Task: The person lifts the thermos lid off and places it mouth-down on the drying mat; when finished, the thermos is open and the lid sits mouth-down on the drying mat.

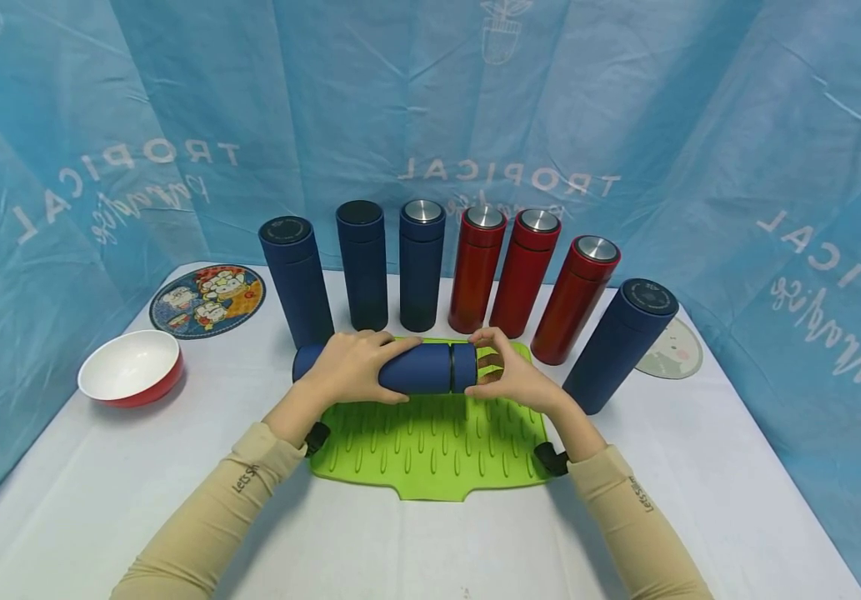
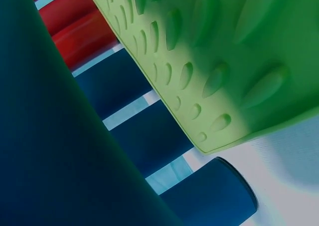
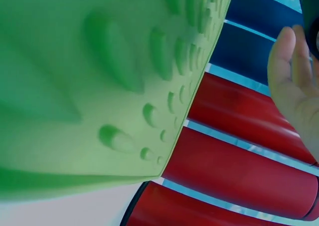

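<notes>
A blue bottle (image 1: 426, 369) lies sideways above the ribbed green mat (image 1: 430, 450), its lid end pointing right. My left hand (image 1: 351, 367) grips its body from above, thumb on the near side. At the lid (image 1: 464, 368), the thumb and fingertips of my right hand (image 1: 516, 379) pinch the edge from the right. The bottle's dark side fills the left of the left wrist view. Fingers of my right hand (image 3: 294, 81) also show in the right wrist view, beside the bottle's dark end.
Several blue and red bottles (image 1: 419, 267) stand in an arc behind the mat, one blue bottle (image 1: 620, 346) at the right end. To the left are a red and white bowl (image 1: 130, 367) and a patterned round mat (image 1: 208, 301). A pale round mat (image 1: 672, 350) lies right.
</notes>
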Demonstrator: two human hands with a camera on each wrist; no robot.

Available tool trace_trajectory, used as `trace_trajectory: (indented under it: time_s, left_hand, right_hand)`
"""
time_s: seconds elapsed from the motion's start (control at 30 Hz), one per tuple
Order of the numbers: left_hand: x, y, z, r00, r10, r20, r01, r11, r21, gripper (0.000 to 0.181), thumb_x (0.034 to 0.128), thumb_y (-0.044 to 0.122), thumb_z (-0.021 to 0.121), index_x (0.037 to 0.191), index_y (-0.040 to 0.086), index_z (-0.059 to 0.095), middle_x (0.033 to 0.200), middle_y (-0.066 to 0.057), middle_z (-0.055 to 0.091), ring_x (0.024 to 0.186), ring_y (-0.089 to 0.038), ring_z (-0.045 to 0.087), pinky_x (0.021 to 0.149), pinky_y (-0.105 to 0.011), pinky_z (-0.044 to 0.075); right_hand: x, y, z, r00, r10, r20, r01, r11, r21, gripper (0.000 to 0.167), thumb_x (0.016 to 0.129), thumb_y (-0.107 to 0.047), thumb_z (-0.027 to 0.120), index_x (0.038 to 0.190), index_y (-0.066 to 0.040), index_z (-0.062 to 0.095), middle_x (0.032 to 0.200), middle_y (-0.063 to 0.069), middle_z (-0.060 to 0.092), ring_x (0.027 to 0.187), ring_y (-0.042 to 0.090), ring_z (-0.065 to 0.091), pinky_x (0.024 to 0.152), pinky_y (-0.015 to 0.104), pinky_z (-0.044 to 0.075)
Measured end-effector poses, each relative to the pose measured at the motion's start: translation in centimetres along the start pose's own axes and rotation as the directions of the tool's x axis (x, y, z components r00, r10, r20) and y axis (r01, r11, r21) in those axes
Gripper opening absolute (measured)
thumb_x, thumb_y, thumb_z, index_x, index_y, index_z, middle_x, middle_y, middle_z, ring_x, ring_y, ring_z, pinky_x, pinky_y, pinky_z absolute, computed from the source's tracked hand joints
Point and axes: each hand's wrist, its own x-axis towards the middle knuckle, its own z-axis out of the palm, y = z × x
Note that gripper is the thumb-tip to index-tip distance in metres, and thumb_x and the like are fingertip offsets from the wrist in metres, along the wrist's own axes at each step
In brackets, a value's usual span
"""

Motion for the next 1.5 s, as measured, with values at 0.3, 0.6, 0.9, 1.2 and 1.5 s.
trace_trajectory:
  time_s: [0.3,0.6,0.9,1.2,1.5]
  left_hand:
    - [0.0,0.1,-0.1,1.000,0.004,0.009,-0.004,1.000,0.009,0.080,0.0675,0.061,0.069,0.137,0.028,0.046,0.110,-0.005,0.063,0.088,-0.023,0.062,0.063,-0.037,0.050]
    - [0.2,0.0,-0.1,1.000,0.023,-0.020,-0.023,0.999,0.032,0.081,0.0654,0.060,0.072,0.135,0.026,0.048,0.108,-0.006,0.062,0.086,-0.023,0.062,0.061,-0.038,0.050]
    - [0.3,0.0,-0.1,0.999,0.028,-0.027,-0.028,0.999,0.031,0.080,0.0654,0.060,0.072,0.134,0.025,0.049,0.108,-0.006,0.063,0.085,-0.023,0.062,0.061,-0.038,0.050]
    - [0.2,0.0,0.1,1.000,0.018,-0.009,-0.018,0.999,0.031,0.081,0.0660,0.060,0.071,0.136,0.027,0.047,0.107,-0.006,0.063,0.084,-0.022,0.062,0.061,-0.036,0.050]
    - [0.0,0.0,0.2,1.000,0.013,-0.011,-0.013,1.000,-0.004,0.081,0.0654,0.058,0.073,0.136,0.027,0.047,0.108,-0.006,0.063,0.085,-0.023,0.062,0.062,-0.038,0.050]
  right_hand:
    - [0.1,0.1,0.1,0.999,0.018,-0.033,-0.018,1.000,0.016,0.073,0.093,-0.027,0.053,0.147,-0.029,0.004,0.148,0.013,0.016,0.129,0.041,0.032,0.095,0.058,0.036]
    - [0.9,-1.1,0.0,0.932,0.352,-0.083,-0.352,0.936,0.014,0.072,0.088,-0.069,0.028,0.128,-0.010,0.042,0.080,0.016,0.067,0.073,0.027,0.067,0.068,0.037,0.048]
    - [0.7,-0.7,-0.1,0.930,0.365,-0.047,-0.361,0.929,0.079,0.065,0.089,-0.059,0.043,0.136,-0.014,0.034,0.086,0.011,0.064,0.076,0.024,0.067,0.071,0.033,0.048]
    - [0.2,0.0,-0.4,0.957,0.287,0.035,-0.288,0.935,0.206,0.061,0.090,-0.032,0.055,0.141,-0.021,0.024,0.124,0.019,0.046,0.093,0.035,0.062,0.088,0.047,0.047]
    - [-0.1,0.5,-0.6,0.994,0.093,0.053,-0.101,0.980,0.174,0.080,0.080,-0.010,0.068,0.143,-0.029,0.021,0.137,0.014,0.028,0.114,0.035,0.049,0.089,0.052,0.044]
